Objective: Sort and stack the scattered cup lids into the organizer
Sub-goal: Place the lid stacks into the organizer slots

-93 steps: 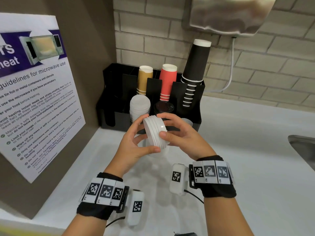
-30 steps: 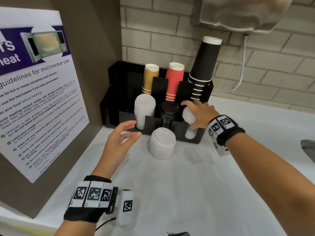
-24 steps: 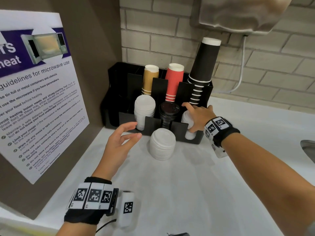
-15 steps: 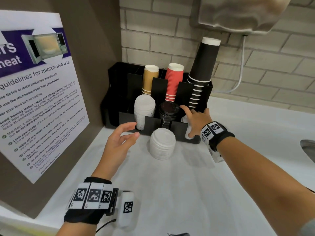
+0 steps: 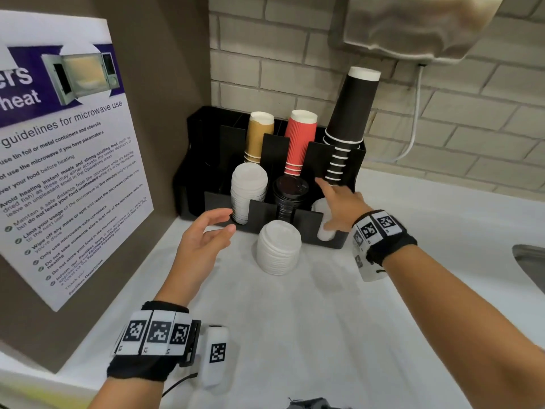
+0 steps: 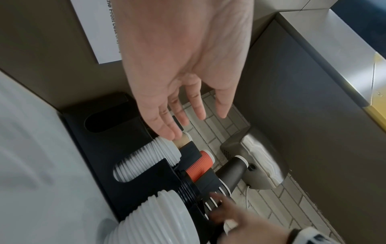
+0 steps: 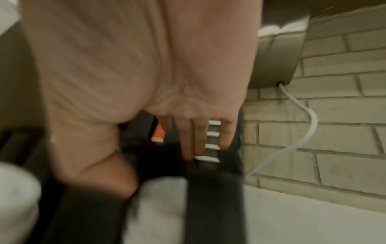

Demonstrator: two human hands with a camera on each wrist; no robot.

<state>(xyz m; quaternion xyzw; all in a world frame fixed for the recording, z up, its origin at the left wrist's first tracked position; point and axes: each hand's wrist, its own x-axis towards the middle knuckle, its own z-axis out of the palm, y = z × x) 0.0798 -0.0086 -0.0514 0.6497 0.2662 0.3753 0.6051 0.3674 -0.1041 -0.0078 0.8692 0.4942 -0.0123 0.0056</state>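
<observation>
At two o'clock from the loose stack of white lids (image 5: 278, 247), my right hand (image 5: 342, 205) lies over the organizer's (image 5: 330, 242) right front slot, fingers straight and spread, pressing on the small white lids (image 5: 322, 223) seated there; I hold nothing. My left hand (image 5: 203, 242) hovers at nine o'clock of the loose stack, fingers relaxed and apart, empty. To do this well, I judge I should push flat and evenly so the seated lids nest level, not cocked against the slot's wall. Then the loose stack wants both hands around its sides, since a one-sided grip could fan it. It stands on the worktop (image 5: 324, 335) just in front of the organizer, its long axis upright, tops pointing up. Taller white lids (image 5: 249, 191) and black lids (image 5: 290, 199) already fill the slots at eleven and twelve o'clock.
</observation>
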